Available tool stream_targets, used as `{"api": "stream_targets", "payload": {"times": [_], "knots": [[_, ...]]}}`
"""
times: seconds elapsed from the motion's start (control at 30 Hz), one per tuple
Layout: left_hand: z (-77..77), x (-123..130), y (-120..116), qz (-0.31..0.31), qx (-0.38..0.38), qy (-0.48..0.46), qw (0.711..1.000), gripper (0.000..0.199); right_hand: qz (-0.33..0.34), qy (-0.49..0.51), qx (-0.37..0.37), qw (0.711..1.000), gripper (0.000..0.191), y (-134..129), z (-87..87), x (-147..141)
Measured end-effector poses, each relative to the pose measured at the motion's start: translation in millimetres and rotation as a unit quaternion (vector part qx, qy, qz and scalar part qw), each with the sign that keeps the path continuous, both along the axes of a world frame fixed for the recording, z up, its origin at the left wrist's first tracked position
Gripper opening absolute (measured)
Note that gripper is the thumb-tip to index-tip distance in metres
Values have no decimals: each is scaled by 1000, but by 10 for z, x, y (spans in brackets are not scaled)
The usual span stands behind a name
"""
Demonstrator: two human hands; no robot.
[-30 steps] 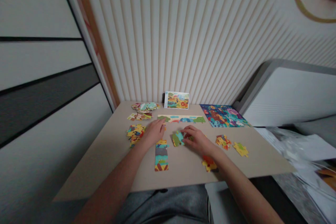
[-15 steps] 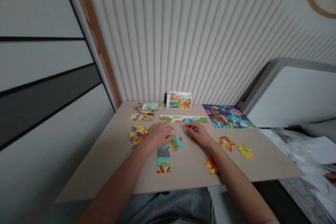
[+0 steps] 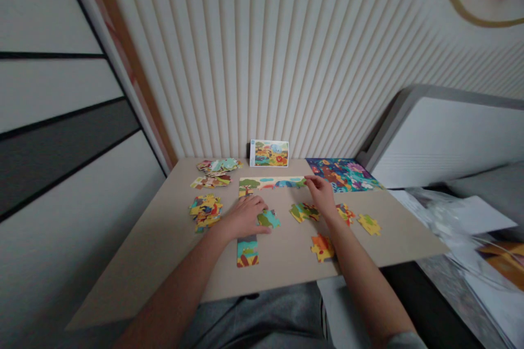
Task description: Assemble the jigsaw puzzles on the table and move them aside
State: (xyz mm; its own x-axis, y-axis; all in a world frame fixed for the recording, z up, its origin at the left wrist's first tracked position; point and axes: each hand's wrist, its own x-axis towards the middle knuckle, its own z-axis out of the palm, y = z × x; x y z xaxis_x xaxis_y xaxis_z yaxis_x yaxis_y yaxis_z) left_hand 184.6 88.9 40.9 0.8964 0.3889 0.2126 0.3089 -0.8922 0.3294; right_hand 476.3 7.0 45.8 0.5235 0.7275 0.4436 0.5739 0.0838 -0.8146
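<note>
My left hand (image 3: pixel 245 217) lies flat, fingers stretched, over the left column of joined puzzle pieces (image 3: pixel 248 251), hiding its middle. Beside its fingertips is a loose green and blue puzzle piece (image 3: pixel 270 218). The top row of joined puzzle pieces (image 3: pixel 268 182) runs right from that column, with trees, clouds and a blue animal. At the row's right end, my right hand (image 3: pixel 321 193) has thumb and forefinger closed on the edge of the green end puzzle piece. Below that hand are green and yellow puzzle pieces (image 3: pixel 302 212), partly beside the wrist.
A picture card (image 3: pixel 269 154) stands at the back. Piles of pieces (image 3: pixel 206 210) lie left. Right are a finished dark puzzle (image 3: pixel 344 173), an orange piece (image 3: pixel 321 248), red-yellow pieces (image 3: pixel 346 212) and a yellow-green piece (image 3: pixel 369 224). Plastic wrapping (image 3: pixel 442 212) lies beyond the table edge.
My right hand has moved from below the top row's middle to its right end, uncovering green and yellow pieces. My left hand has shifted slightly down along the column. The view has swung a little right.
</note>
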Motion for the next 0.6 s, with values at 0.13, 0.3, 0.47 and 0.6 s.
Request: {"api": "stream_targets", "payload": {"times": [0.13, 0.3, 0.47, 0.6], "knots": [[-27, 19, 8, -5, -8, -12, 1000, 58, -11, -15, -22, 1000, 35, -8, -54, 109], [-67, 64, -9, -16, -57, -55, 997, 60, -2, -43, -44, 998, 32, 8, -108, 88], [-74, 136, -35, -2, -179, -126, 976, 46, 23, -64, -60, 996, 32, 10, -116, 14], [-25, 158, -6, 42, -324, -210, 922, 27, 73, -72, -73, 992, 33, -24, -88, -89]]}}
